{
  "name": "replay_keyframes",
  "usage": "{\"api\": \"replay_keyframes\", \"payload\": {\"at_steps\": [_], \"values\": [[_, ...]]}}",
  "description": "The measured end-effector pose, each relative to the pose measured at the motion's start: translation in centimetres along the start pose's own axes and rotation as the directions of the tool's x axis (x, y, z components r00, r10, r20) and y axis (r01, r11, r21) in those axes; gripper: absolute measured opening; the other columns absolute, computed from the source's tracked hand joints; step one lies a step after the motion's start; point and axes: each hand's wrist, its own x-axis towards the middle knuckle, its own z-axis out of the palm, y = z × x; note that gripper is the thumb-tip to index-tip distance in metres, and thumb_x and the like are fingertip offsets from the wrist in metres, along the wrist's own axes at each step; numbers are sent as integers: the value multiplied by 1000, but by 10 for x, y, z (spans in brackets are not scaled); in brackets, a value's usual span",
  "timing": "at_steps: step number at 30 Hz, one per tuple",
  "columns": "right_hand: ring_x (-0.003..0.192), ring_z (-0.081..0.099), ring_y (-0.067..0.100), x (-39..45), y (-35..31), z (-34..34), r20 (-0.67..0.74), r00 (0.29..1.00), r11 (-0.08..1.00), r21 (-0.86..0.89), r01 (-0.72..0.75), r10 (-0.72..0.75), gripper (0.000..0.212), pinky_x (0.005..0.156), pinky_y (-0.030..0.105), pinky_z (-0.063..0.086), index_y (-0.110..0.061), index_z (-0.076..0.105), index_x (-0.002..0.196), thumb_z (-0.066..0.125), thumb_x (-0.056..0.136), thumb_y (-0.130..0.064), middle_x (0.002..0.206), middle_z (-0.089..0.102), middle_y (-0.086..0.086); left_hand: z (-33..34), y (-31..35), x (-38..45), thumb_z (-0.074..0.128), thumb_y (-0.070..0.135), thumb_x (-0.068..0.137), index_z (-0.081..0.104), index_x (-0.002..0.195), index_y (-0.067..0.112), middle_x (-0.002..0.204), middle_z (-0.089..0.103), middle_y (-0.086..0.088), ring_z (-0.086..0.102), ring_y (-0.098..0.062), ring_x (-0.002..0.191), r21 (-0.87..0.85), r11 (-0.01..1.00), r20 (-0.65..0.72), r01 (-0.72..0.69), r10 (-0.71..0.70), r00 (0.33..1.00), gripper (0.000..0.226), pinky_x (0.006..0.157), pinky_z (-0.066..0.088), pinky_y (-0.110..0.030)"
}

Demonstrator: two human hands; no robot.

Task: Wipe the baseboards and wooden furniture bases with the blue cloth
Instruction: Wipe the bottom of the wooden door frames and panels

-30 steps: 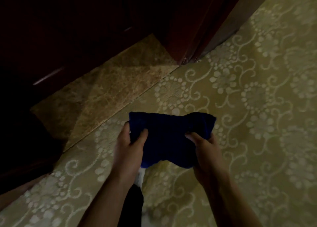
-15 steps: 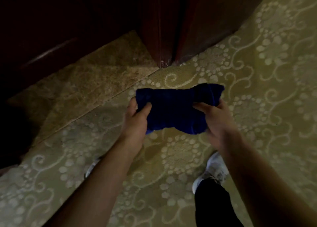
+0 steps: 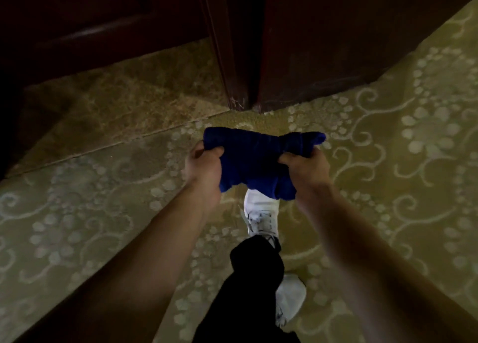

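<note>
- Left hand [image 3: 204, 166], arm reaching forward, fingers curled around the blue cloth [image 3: 258, 159] at its left end.
- Right hand [image 3: 305, 172] grips its right end, near the dark wooden corner [image 3: 243, 94].

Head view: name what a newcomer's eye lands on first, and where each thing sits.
The blue cloth stands out first, bunched at the centre between the left hand and right hand, above the patterned carpet. Just past it, a dark wooden corner meets the floor, scuffed at its foot. Below the cloth, a white shoe points toward that corner.
</note>
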Motion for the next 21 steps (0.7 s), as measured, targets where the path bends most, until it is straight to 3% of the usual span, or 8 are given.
{"api": "replay_keyframes", "payload": {"at_steps": [2,4,7,10,12,14,16,21], "values": [[76,62,18,33,1,2,14,1000,1000,18,-4,4,20,42,13,49,-6,52,110,55,92,2,90,61,4,24,-3,25,53,6,96,61,91,25,98,65,-3,65,-28,97,-45,999,-32,13,-15,999,21,82,57,-42],[83,65,23,69,7,9,22,1000,999,36,1,-2,31,44,17,50,-1,53,122,54,91,4,104,64,12,46,-8,52,54,7,95,59,102,22,107,63,-6,63,-33,107,-70,997,-67,19,-24,997,18,94,54,-50],[69,57,12,121,13,20,-10,1000,999,23,29,-28,30,38,14,45,-3,55,120,55,90,5,91,60,6,72,-15,92,54,7,95,58,114,18,113,61,-7,60,-33,110,-92,995,-108,32,-42,993,23,99,51,-53],[78,63,22,170,23,32,-8,999,999,24,37,-37,28,49,22,50,-4,56,114,56,88,6,92,63,9,86,-27,133,49,5,98,54,130,14,112,57,-6,58,-29,101,-118,992,-120,46,-60,991,34,99,49,-50],[79,62,20,194,31,40,2,1000,999,28,29,-29,31,58,27,49,-10,54,116,55,89,4,94,62,5,91,-33,157,48,5,99,55,121,16,102,56,-2,56,-27,96,-140,989,-114,49,-65,991,26,98,50,-49],[78,59,15,215,39,48,25,999,998,39,44,-45,33,67,31,51,-14,51,118,53,90,3,92,59,0,96,-34,177,50,7,98,56,100,20,90,55,2,57,-25,91,-140,989,-120,51,-68,990,15,99,50,-50],[78,58,13,232,48,58,34,997,997,42,61,-62,32,76,35,50,-14,49,120,53,92,1,91,57,-3,98,-32,194,51,8,97,56,84,24,88,58,2,59,-23,86,-167,985,-126,35,-56,990,21,97,52,-50],[102,59,26,254,80,84,-23,999,997,59,48,-47,34,91,37,47,-15,46,129,53,96,-11,113,59,5,109,-36,221,52,9,96,61,86,28,103,63,-2,60,-32,111,-272,962,-86,28,-53,995,23,101,49,-54]]}}
